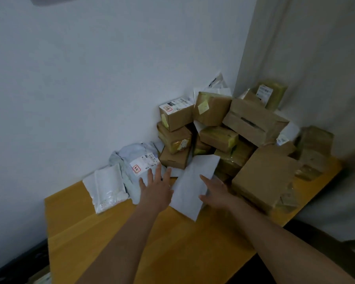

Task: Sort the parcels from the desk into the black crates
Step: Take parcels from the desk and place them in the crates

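A wooden desk stands in a white-walled corner, and its far right part carries a heap of brown cardboard boxes. Just left of the heap lie soft pale mailer bags, one bearing a printed label. At the heap's near foot lies a flat white envelope: the left hand rests beside its left edge with fingers straight, and the right hand touches its right edge with fingers spread, neither gripping anything.

There are about twelve brown cardboard boxes in a pile, at least four white soft mail bags, one yellow wooden desk, and two bare hands.
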`<state>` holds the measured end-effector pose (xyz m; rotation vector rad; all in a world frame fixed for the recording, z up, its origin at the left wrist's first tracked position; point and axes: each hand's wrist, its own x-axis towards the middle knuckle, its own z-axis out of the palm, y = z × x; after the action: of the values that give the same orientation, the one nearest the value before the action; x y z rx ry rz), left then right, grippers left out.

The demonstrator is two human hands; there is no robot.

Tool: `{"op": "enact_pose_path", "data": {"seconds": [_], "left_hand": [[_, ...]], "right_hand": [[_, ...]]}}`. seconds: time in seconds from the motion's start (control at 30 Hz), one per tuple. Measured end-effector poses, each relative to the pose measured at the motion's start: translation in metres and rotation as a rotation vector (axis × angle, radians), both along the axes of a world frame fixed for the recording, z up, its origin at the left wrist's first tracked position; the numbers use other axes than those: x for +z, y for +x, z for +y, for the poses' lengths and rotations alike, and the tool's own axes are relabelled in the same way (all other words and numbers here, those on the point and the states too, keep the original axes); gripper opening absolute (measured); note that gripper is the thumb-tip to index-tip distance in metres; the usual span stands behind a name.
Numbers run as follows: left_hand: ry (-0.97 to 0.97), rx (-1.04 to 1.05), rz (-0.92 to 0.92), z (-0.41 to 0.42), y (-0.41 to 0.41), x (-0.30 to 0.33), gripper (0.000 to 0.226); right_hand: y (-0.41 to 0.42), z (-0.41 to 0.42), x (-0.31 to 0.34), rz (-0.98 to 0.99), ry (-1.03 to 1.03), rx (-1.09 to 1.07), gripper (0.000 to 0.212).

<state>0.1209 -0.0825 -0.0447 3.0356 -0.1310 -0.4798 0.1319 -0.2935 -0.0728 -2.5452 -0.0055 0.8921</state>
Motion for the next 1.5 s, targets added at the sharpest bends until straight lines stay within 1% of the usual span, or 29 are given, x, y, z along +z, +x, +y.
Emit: {"op": "enact_pose_path", "data": {"seconds": [0.2,0.27,0.33,0.4,0.53,0.6,0.63,0.7,0.77,0.83,0.9,0.93,0.97,1.0,1.03,1.07,1.1,1.17,1.2,1.27,1.33,1.5], "left_hand": [[-0.009,0.113,0.022,-0.009,0.014,0.002,0.066],[-0.018,0.142,0.065,-0.006,0.016,0.004,0.067],[-0.046,0.162,0.096,-0.004,0.019,0.006,0.069],[-0.122,0.19,0.127,-0.007,0.023,0.011,0.072],[-0.28,0.217,0.212,-0.01,0.033,0.019,0.081],[-0.369,0.206,0.215,-0.011,0.036,0.027,0.077],[-0.437,0.2,0.189,-0.01,0.037,0.03,0.07],[-0.543,0.189,0.087,-0.006,0.037,0.04,0.05],[-0.58,0.183,-0.057,0.004,0.037,0.049,0.034],[-0.644,0.236,-0.198,0.012,0.042,0.055,0.024],[-0.716,0.344,-0.292,0.03,0.044,0.065,0.015],[-0.763,0.42,-0.337,0.04,0.046,0.071,0.016],[-0.836,0.495,-0.374,0.041,0.054,0.075,0.019],[-0.946,0.569,-0.378,0.038,0.059,0.079,0.023],[-1.076,0.627,-0.357,0.033,0.06,0.083,0.025],[-1.232,0.71,-0.331,0.039,0.058,0.086,0.026],[-1.366,0.804,-0.28,0.043,0.053,0.09,0.027],[-1.57,0.859,-0.156,0.052,0.046,0.088,0.026],[-1.641,0.887,-0.093,0.058,0.041,0.082,0.026],[-1.701,0.921,0.005,0.067,0.03,0.079,0.027],[-1.731,0.9,0.039,0.078,0.024,0.08,0.026],[-1.746,0.857,-0.051,0.088,0.011,0.088,0.026]], "right_hand": [[0.039,-0.006,-0.007,0.15,0.131,-0.067,0.077],[0.047,0.0,-0.005,0.13,0.188,-0.098,0.071],[0.053,0.006,0.004,0.089,0.287,-0.182,0.06],[0.06,0.012,0.018,0.052,0.341,-0.216,0.054],[0.072,0.031,0.061,0.021,0.427,-0.206,0.038],[0.075,0.041,0.082,-0.026,0.444,-0.196,0.036],[0.075,0.045,0.092,-0.045,0.454,-0.193,0.036],[0.075,0.055,0.111,-0.074,0.481,-0.165,0.034],[0.072,0.065,0.129,-0.121,0.501,-0.127,0.034],[0.071,0.066,0.14,-0.219,0.567,-0.153,0.045],[0.076,0.073,0.142,-0.357,0.616,-0.217,0.058],[0.079,0.078,0.142,-0.392,0.6,-0.234,0.066],[0.08,0.074,0.141,-0.409,0.534,-0.269,0.075],[0.082,0.071,0.135,-0.374,0.502,-0.325,0.082],[0.084,0.07,0.13,-0.304,0.514,-0.38,0.085],[0.088,0.079,0.125,-0.234,0.598,-0.414,0.081],[0.091,0.09,0.121,-0.186,0.679,-0.42,0.072],[0.092,0.1,0.119,-0.197,0.733,-0.38,0.053],[0.091,0.099,0.119,-0.211,0.755,-0.399,0.047],[0.09,0.097,0.121,-0.203,0.83,-0.426,0.04],[0.088,0.097,0.123,-0.168,0.894,-0.436,0.035],[0.08,0.097,0.125,-0.102,0.957,-0.464,0.033]]}}
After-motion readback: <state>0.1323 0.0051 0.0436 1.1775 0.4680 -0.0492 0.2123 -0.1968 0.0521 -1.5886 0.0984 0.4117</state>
